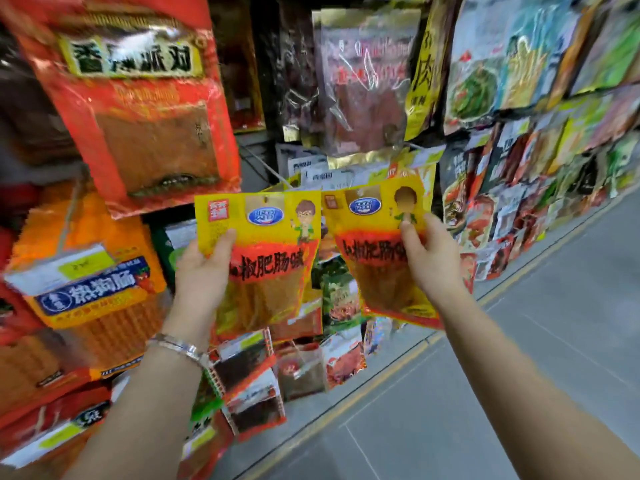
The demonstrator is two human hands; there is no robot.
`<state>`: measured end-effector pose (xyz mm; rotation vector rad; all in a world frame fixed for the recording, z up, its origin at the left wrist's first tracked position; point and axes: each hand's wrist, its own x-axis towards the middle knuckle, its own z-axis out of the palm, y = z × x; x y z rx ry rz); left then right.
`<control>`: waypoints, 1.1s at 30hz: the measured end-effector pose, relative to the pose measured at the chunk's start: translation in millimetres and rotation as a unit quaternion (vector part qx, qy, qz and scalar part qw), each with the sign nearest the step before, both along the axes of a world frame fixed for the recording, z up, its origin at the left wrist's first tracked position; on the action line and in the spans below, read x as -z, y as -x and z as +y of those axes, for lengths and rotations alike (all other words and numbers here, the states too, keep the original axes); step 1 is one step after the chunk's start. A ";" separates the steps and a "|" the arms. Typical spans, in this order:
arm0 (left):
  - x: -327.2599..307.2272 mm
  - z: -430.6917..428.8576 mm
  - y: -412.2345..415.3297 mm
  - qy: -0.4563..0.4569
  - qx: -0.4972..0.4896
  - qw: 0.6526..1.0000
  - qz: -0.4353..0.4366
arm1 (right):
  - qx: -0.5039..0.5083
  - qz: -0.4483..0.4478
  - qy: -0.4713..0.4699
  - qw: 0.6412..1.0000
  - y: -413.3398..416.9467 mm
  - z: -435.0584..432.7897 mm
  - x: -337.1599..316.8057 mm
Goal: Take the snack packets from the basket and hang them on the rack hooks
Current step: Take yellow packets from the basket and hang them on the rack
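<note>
Your left hand (204, 271) grips a yellow snack packet (270, 271). Its fingers (223, 244) are closed on the packet's left edge, with the thumb across the front. That packet is upright, just below and to the right of the big red packet (138, 98) hanging above.

Your right hand (433, 261) grips a second yellow packet (377, 237) of the same kind, thumb pressed on its front. This one is farther right of the big red packet and tilted, its bottom swung outward. The two top corners sit just beside each other; whether they touch I cannot tell.

A silver bracelet (176, 346) circles your left wrist. Rows of hanging packets (536, 150) fill the rack far right of the big red packet.
</note>
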<state>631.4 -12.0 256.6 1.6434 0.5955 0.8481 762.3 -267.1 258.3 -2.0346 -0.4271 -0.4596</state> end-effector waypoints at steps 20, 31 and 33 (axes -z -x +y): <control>-133.0 -7.7 -49.5 0.042 -0.072 0.981 -0.178 | -0.365 0.132 -0.318 0.865 -149.1 132.3 -200.9; -142.6 -11.6 -53.5 0.053 -0.102 0.981 -0.156 | -0.421 0.174 -0.302 0.838 -166.7 161.6 -210.5; -142.0 -10.2 -53.0 0.052 -0.103 0.982 -0.150 | -0.428 0.178 -0.307 0.831 -170.4 162.4 -206.9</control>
